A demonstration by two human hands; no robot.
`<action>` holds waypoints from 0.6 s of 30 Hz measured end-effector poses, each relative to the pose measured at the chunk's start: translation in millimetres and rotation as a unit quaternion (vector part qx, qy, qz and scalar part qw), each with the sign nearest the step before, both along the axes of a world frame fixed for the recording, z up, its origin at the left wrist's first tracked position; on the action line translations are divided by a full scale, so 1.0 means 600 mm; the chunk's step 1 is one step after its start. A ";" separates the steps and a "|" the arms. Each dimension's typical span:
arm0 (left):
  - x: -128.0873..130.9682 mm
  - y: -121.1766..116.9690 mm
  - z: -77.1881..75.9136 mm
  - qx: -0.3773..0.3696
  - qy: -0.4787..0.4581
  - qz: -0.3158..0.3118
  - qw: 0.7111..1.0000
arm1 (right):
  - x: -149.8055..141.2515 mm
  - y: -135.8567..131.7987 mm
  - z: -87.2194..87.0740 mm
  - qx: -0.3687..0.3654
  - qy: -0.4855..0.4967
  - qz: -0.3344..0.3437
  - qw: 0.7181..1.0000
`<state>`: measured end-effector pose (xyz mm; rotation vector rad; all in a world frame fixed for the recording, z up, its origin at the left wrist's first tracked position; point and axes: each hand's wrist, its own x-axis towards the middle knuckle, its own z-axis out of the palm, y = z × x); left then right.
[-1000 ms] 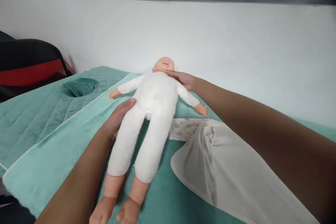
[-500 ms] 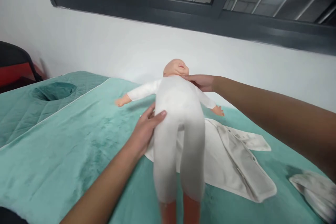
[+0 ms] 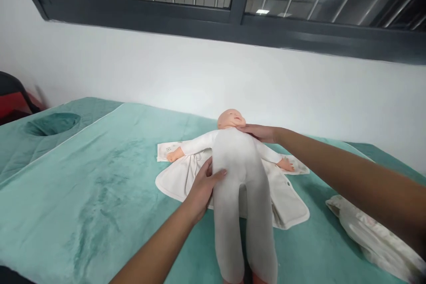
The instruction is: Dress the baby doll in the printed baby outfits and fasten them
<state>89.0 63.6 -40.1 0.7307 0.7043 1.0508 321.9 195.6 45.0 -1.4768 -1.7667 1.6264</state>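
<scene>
A baby doll (image 3: 238, 159) with a white cloth body lies face up, its head toward the wall and its legs toward me. My left hand (image 3: 203, 186) grips the doll's side at the hip, thumb on top and the other fingers partly hidden beneath. At the neck and shoulder, my right hand (image 3: 258, 132) supports the doll, most of its fingers hidden behind it. Under the doll a white baby jacket (image 3: 289, 204) is spread out with its front open. The doll's arms stretch out along the jacket's sleeves.
Green cloth (image 3: 109, 177) covers the bed, which has a round hole (image 3: 53, 124) at its left end. A bundled white garment (image 3: 369, 230) lies at the right. Behind stand a white wall and a dark window frame (image 3: 199, 15). A red and black object (image 3: 15, 100) is at far left.
Both hands have lowered the doll onto the spread jacket, moving it rightward over the cloth. The camera view has shifted, and more of the jacket's left side now shows.
</scene>
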 end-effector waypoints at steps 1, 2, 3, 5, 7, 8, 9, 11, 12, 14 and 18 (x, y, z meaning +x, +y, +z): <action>0.002 -0.001 -0.002 -0.004 0.007 0.002 1.000 | 0.002 0.001 -0.008 0.018 -0.005 0.006 1.000; 0.002 -0.001 -0.003 -0.004 0.014 -0.001 1.000 | 0.005 0.003 -0.015 0.036 -0.017 0.008 0.999; 0.000 0.002 -0.004 0.000 0.025 -0.006 1.000 | 0.009 0.006 -0.019 0.054 -0.039 0.005 0.998; -0.008 0.017 -0.002 0.011 0.078 -0.023 0.997 | 0.017 0.014 -0.021 0.086 -0.119 -0.012 0.989; -0.019 0.046 0.002 0.057 0.200 -0.040 0.977 | 0.020 0.022 -0.009 0.108 -0.245 -0.023 0.963; -0.024 0.066 0.004 0.099 0.279 -0.043 0.954 | 0.017 0.024 0.002 0.128 -0.322 -0.026 0.938; -0.027 0.086 0.006 0.155 0.358 -0.045 0.920 | 0.009 0.024 0.013 0.166 -0.397 -0.027 0.902; -0.028 0.126 0.005 0.249 0.453 -0.026 0.856 | -0.024 0.018 0.033 0.296 -0.507 -0.033 0.809; -0.027 0.142 0.002 0.275 0.473 -0.016 0.837 | -0.050 0.012 0.039 0.386 -0.519 -0.029 0.762; -0.024 0.165 -0.007 0.296 0.481 -0.002 0.825 | -0.111 0.000 0.036 0.452 -0.495 0.006 0.742; -0.029 0.174 -0.027 0.355 0.482 -0.002 0.801 | -0.228 0.001 -0.012 0.444 -0.405 0.174 0.780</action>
